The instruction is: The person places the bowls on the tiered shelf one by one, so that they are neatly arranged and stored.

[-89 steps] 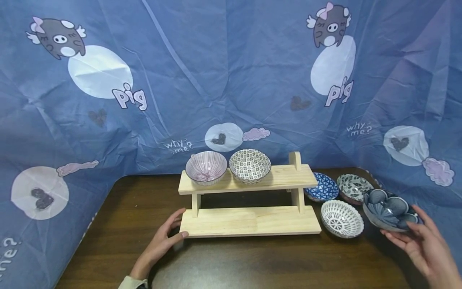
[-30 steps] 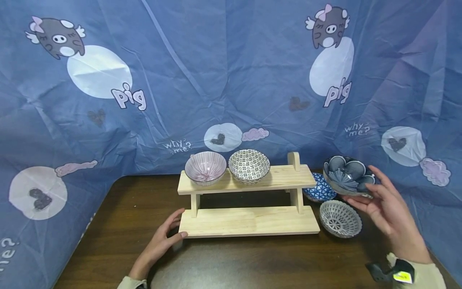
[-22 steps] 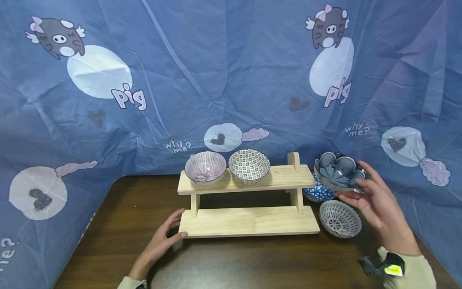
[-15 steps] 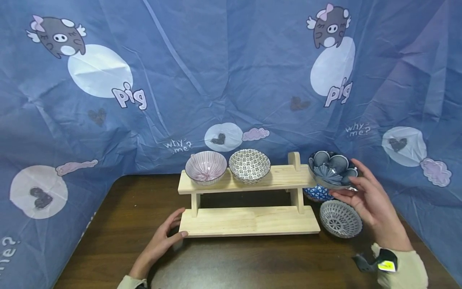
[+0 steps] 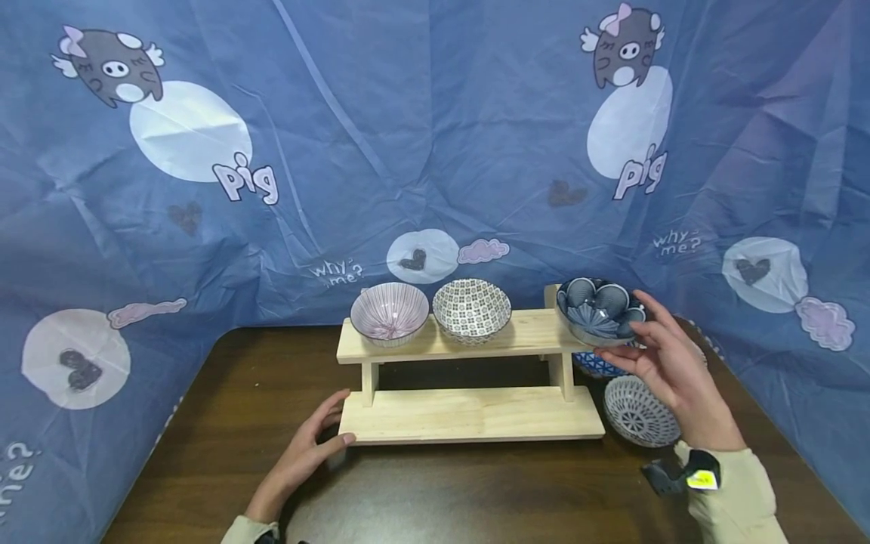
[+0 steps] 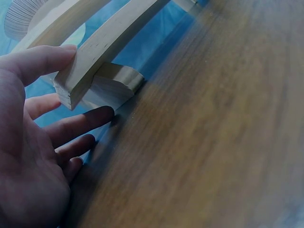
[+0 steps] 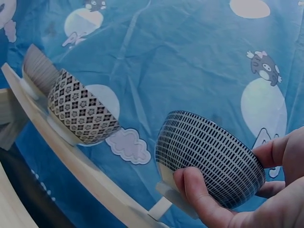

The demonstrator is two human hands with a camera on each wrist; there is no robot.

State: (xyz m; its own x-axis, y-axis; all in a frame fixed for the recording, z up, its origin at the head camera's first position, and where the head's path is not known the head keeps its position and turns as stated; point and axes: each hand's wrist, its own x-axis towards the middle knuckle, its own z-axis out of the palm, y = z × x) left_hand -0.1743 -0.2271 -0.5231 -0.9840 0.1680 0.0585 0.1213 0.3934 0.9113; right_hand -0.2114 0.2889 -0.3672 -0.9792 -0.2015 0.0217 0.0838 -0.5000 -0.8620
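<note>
My right hand (image 5: 669,363) pinches a dark blue bowl (image 5: 598,321) with a petal pattern inside and holds it over the right end of the stand's upper shelf. In the right wrist view the bowl's outside (image 7: 209,156) shows dark dashes, and its foot is apart from the shelf. My left hand (image 5: 306,446) grips the left end of the wooden two-tier stand's lower shelf (image 5: 469,415), thumb at the front corner. On the upper shelf (image 5: 533,329) sit a purple-striped bowl (image 5: 390,311) and a bowl with a dark lattice pattern (image 5: 472,308).
Right of the stand, a white-and-grey bowl (image 5: 639,412) stands on the brown table (image 5: 476,491). Behind it is a blue triangle-patterned bowl (image 5: 598,364), partly hidden. Another bowl is mostly covered by my right hand. A blue printed cloth (image 5: 367,151) hangs around the table.
My right hand has carried the dark blue bowl leftward from the table's right side, past the other bowls, to above the upper shelf's right end. My left hand has stayed in place.
</note>
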